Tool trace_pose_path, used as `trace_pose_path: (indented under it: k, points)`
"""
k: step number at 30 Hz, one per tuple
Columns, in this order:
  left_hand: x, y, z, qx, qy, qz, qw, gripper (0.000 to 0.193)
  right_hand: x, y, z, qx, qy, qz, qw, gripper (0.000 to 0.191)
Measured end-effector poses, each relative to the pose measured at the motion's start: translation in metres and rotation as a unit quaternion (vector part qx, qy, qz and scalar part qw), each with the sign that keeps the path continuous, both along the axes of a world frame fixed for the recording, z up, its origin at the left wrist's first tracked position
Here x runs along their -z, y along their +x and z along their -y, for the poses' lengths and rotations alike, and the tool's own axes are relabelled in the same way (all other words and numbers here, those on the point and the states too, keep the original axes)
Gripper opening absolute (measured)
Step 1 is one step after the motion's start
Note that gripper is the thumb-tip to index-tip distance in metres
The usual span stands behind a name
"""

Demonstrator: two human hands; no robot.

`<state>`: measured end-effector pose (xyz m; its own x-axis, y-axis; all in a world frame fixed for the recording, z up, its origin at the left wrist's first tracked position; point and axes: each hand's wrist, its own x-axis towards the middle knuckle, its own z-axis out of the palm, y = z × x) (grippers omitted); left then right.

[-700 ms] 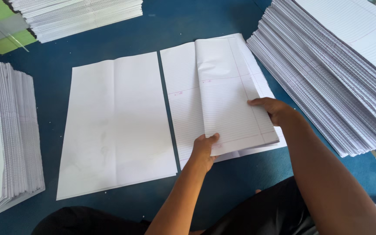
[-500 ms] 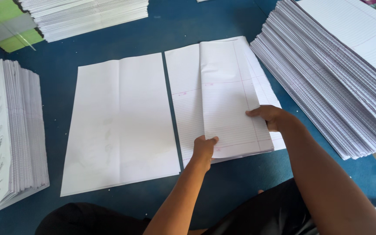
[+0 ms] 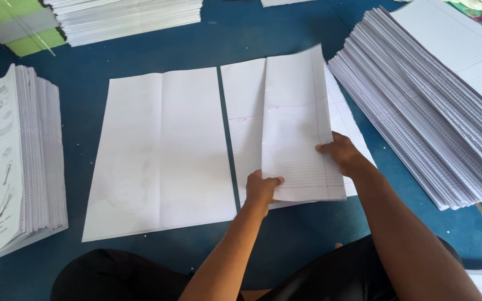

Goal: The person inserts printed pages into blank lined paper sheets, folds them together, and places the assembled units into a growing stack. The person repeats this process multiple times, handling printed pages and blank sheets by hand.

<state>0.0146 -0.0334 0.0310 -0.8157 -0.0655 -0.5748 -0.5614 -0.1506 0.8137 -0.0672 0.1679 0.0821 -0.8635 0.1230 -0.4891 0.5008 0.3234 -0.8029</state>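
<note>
A folded bundle of ruled paper [image 3: 297,128] lies on the right half of an open ruled sheet [image 3: 242,111] on the blue surface. My left hand [image 3: 262,188] grips the bundle's near edge at its left corner. My right hand [image 3: 342,153] holds the bundle's right edge, which is lifted a little off the sheet below. To the left lies a larger plain white sheet [image 3: 160,150], creased down the middle, touched by neither hand.
A tall slanted stack of ruled sheets [image 3: 436,95] fills the right side. A stack of printed booklets [image 3: 12,161] stands at the left. More white stacks [image 3: 124,17] and green sheets [image 3: 20,25] lie at the far edge. My dark-clothed legs [image 3: 140,278] are at the bottom.
The right edge of the ruled bundle has risen off the sheet, with my right hand sliding along it toward me. My left hand stays on the near edge.
</note>
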Motion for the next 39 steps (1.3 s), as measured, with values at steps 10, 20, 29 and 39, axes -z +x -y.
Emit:
trace_pose_path:
  k: [10,20,29,39]
  points:
    - [-0.002,0.0,0.093,0.079,0.012,0.001,0.997,0.062,-0.007,0.006,0.046,-0.025,-0.119,-0.057,0.991,0.058]
    - [-0.006,0.0,0.265,0.03,-0.147,-0.008,0.989,0.038,0.011,0.035,0.149,-0.053,-0.101,0.001,0.993,0.051]
    - [-0.015,0.038,0.394,-0.034,-0.506,-0.028,0.861,0.038,0.05,0.045,0.196,-0.049,-0.112,0.027,0.992,0.052]
    - [-0.01,0.051,0.407,-0.043,-0.579,0.126,0.805,0.052,0.061,0.047,0.202,-0.058,-0.108,0.038,0.992,0.05]
